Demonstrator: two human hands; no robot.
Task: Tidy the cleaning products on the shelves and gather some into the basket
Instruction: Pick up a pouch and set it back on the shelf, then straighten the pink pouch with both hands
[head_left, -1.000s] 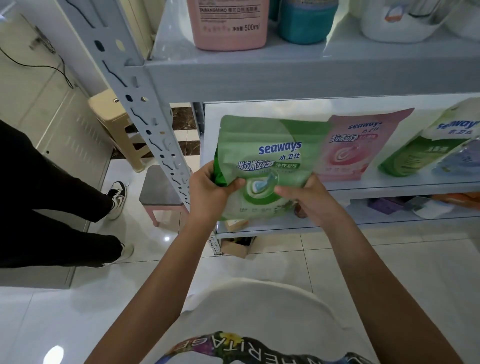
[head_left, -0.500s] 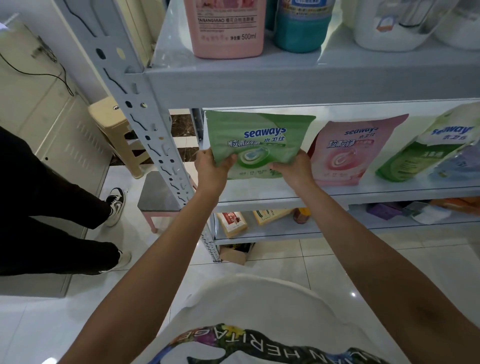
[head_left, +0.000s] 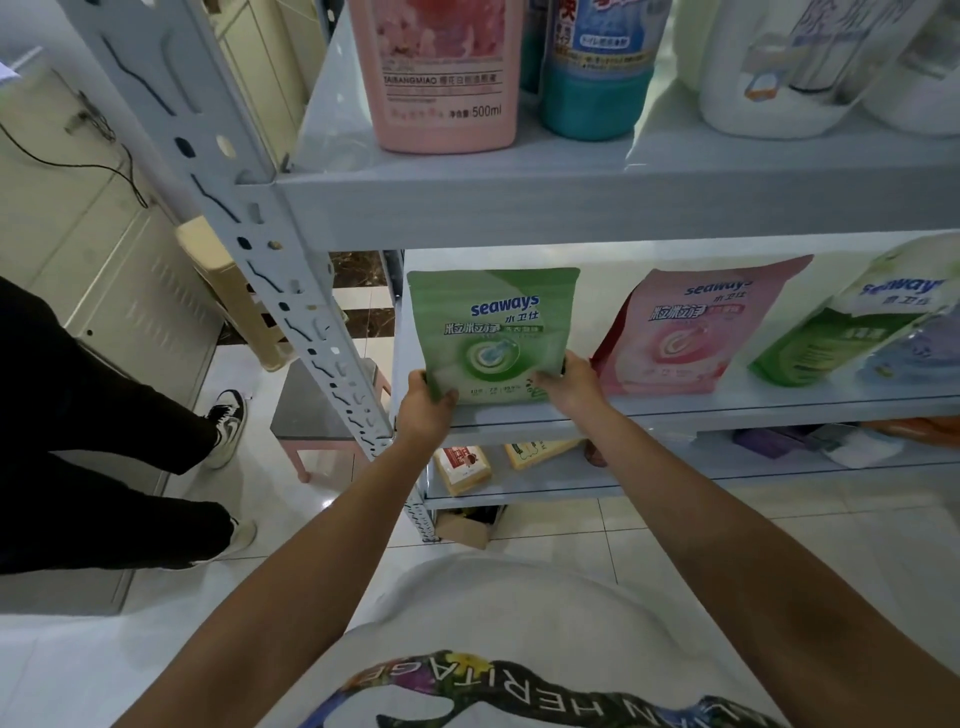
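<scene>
I have the green pouch (head_left: 493, 332) in the middle of the picture. It stands up at the left end of the middle shelf (head_left: 727, 410). My left hand (head_left: 426, 410) pinches its bottom left corner and my right hand (head_left: 576, 387) pinches its bottom right corner. On each hand the thumb lies on the front of the bag. The other fingers go behind it, so I cannot tell how they are spread.

I think I hold it low and at both corners because the bag is soft and would flop if one hand held it. Its bottom sits on the shelf or very near it; I cannot tell which. The front with the words faces me, like the pink pouch (head_left: 691, 332) just to its right. Another green pouch (head_left: 841, 332) further right leans over. So I guess the job here is a neat row with the labels showing.

The shelf is pale grey, smooth and a bit shiny, so a bag could slide on it. At the top of the picture a pink bottle (head_left: 441, 73), a blue bottle (head_left: 592, 78) and white jugs (head_left: 779, 78) stand on the top shelf (head_left: 571, 202). Below my hands, small soap boxes (head_left: 462, 470) lie on a lower shelf. The floor (head_left: 779, 519) is shiny white tile. At the left a person in black trousers (head_left: 104, 415) stands near a small stool (head_left: 322, 405). I see no basket.
</scene>
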